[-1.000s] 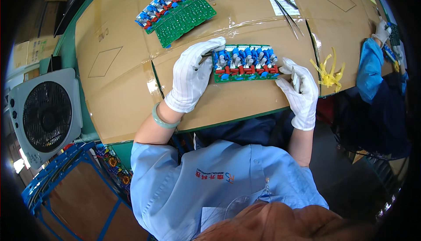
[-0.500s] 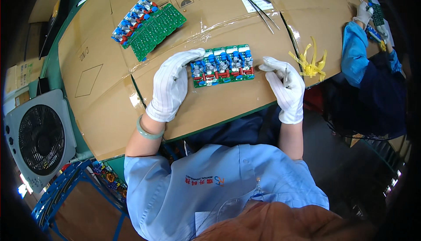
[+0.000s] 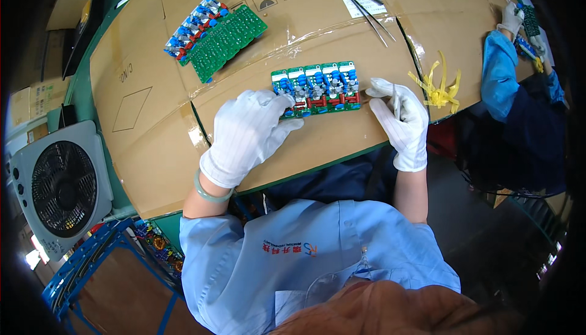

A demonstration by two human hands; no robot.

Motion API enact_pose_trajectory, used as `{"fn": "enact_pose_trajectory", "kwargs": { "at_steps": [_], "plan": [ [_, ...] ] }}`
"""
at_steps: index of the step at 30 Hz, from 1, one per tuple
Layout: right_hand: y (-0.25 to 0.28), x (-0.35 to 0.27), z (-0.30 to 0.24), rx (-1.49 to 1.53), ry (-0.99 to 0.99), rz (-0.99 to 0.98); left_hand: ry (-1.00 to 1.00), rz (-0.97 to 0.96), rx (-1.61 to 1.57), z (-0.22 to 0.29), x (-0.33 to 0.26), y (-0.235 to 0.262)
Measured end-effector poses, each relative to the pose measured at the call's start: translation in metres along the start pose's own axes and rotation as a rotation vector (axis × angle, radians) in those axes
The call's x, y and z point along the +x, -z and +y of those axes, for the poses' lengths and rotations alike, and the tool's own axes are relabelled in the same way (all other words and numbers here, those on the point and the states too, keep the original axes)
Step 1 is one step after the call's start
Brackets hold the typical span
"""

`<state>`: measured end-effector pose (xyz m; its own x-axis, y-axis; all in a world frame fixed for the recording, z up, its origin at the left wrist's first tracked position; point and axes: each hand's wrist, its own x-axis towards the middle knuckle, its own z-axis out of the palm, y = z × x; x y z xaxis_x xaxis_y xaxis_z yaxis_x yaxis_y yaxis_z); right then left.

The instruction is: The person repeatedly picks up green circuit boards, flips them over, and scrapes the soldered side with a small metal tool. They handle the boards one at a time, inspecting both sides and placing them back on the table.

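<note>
A green circuit board panel (image 3: 316, 91) lies on the cardboard, with blue, red and silver components in several repeated sections. My left hand (image 3: 247, 130), in a white glove, closes on the panel's left end. Its fingertips rest over the components and the thumb lies by the near edge. To the right of the panel, apart from it, my right hand (image 3: 400, 121) is also gloved and curled. Between its fingers is a slim silver metal tool (image 3: 396, 102), pointing up; its tip is too small to make out.
More circuit boards (image 3: 229, 41) lie at the far left, one component side up, another solder side up. Tweezers (image 3: 369, 14) lie at the back beside a white label. Yellow strips (image 3: 438, 88) sit at right. A co-worker's blue sleeve (image 3: 499, 75) is farther right; a fan (image 3: 64, 182) stands left.
My left hand has moved from beside the panel's left edge down and over its near left corner, fingers now on it. My right hand stays almost still with the metal tool.
</note>
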<state>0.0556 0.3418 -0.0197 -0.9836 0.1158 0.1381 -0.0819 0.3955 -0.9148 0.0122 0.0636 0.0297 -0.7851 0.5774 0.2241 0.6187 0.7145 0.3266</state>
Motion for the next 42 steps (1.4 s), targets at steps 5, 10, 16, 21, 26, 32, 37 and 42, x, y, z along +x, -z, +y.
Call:
{"fn": "enact_pose_trajectory", "kwargs": {
  "at_steps": [5, 10, 16, 21, 26, 32, 37, 42],
  "plan": [
    [-0.004, 0.001, -0.003, -0.052, 0.037, 0.019, 0.029, -0.028, 0.103, 0.003, -0.011, -0.006],
    [-0.005, 0.001, -0.002, -0.045, 0.029, 0.013, 0.034, 0.031, 0.106, 0.004, -0.014, -0.013],
    [-0.006, -0.001, -0.001, -0.077, 0.023, 0.012, 0.066, -0.01, 0.102, 0.004, -0.017, -0.018],
    [-0.005, -0.001, 0.0, -0.092, 0.027, 0.011, 0.064, 0.006, 0.067, 0.004, -0.016, -0.019],
    [-0.004, 0.0, 0.0, -0.121, 0.049, 0.004, 0.077, -0.02, 0.016, 0.0, -0.014, -0.021],
    [-0.005, 0.0, -0.004, -0.094, 0.035, -0.001, 0.057, -0.008, -0.01, 0.0, -0.013, -0.022],
    [-0.005, 0.001, -0.006, -0.086, 0.023, -0.004, 0.022, -0.024, -0.014, 0.0, -0.012, -0.02],
    [-0.004, 0.0, -0.001, -0.12, 0.055, 0.012, 0.013, -0.026, 0.001, 0.001, -0.012, -0.02]
  ]
}}
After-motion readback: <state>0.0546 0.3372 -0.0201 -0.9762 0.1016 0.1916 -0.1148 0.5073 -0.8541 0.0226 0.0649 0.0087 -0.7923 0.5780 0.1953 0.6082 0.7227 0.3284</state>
